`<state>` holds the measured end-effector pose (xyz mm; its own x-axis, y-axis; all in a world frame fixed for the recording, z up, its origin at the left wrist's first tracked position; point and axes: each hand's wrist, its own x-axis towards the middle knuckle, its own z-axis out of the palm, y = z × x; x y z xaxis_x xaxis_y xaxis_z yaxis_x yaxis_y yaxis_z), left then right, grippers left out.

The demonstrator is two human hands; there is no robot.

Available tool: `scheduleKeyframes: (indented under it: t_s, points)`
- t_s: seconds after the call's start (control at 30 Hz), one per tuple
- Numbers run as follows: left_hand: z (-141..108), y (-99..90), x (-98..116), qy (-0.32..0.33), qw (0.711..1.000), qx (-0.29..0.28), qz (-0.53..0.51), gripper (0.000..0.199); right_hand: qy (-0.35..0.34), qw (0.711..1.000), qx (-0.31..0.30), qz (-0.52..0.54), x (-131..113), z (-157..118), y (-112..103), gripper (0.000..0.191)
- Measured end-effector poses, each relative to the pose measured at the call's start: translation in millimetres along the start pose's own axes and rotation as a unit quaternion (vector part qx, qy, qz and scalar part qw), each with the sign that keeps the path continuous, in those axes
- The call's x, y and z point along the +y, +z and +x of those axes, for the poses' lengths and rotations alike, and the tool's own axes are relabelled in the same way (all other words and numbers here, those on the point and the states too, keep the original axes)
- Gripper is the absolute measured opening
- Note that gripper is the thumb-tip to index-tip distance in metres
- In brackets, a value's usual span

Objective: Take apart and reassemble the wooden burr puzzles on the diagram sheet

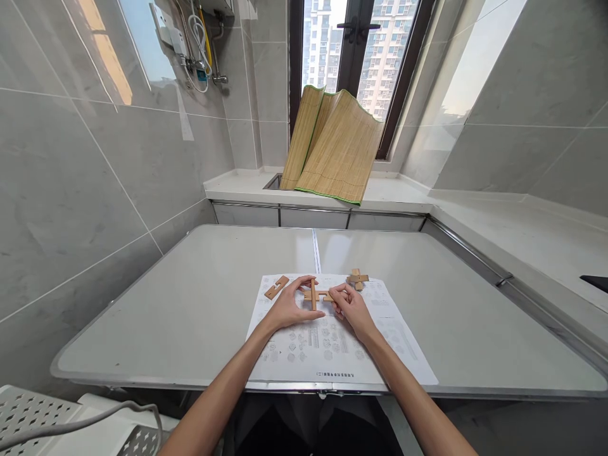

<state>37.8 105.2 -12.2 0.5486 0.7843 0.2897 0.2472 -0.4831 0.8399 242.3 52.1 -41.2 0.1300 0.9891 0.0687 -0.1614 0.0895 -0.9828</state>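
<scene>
Over the printed sheet, my left hand grips an upright wooden puzzle piece by its two ends, between thumb and fingers. My right hand pinches the right end of a notched wooden puzzle piece that lies crosswise. The two pieces cross each other near the left end of the notched one; whether they interlock I cannot tell. Left of my left hand, a loose slotted wooden piece lies on the sheet. Beyond my right hand stands a cross-shaped wooden puzzle assembly.
A light folding table with a metal edge carries the sheet. Behind it, a bamboo mat leans at the window above a counter. A white perforated object with a grey cable stands at the lower left. Tiled walls flank both sides.
</scene>
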Motion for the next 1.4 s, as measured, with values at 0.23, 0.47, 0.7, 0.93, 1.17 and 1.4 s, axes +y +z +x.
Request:
scheduleKeyframes:
  t_s: [0.23,0.47,0.7,0.93,1.17,1.4]
  points:
    - [3.8,-0.5,-1.6,0.001,1.0,0.013,0.006,0.082,-0.028,0.998,0.046,-0.011,1.2,3.0,-4.4,0.046]
    - [5.7,5.0,-3.3,0.003,0.999,0.034,0.007,0.08,-0.055,0.995,0.082,-0.03,3.3,4.8,-5.2,0.045]
    - [5.8,4.7,-3.8,0.012,1.0,0.022,0.002,0.078,-0.071,0.991,0.101,-0.045,2.6,4.8,-4.7,0.044]
    - [4.6,6.3,-4.6,0.005,0.999,0.047,0.009,0.08,-0.081,0.991,0.094,-0.047,-0.7,4.0,-2.1,0.045]
    - [2.4,6.7,-5.1,0.009,0.998,0.055,0.008,0.082,-0.085,0.991,0.089,-0.048,0.5,3.0,-1.9,0.047]
    - [2.4,5.6,-3.7,0.019,0.999,0.036,0.002,0.079,-0.078,0.992,0.092,-0.047,4.2,5.0,-3.8,0.045]
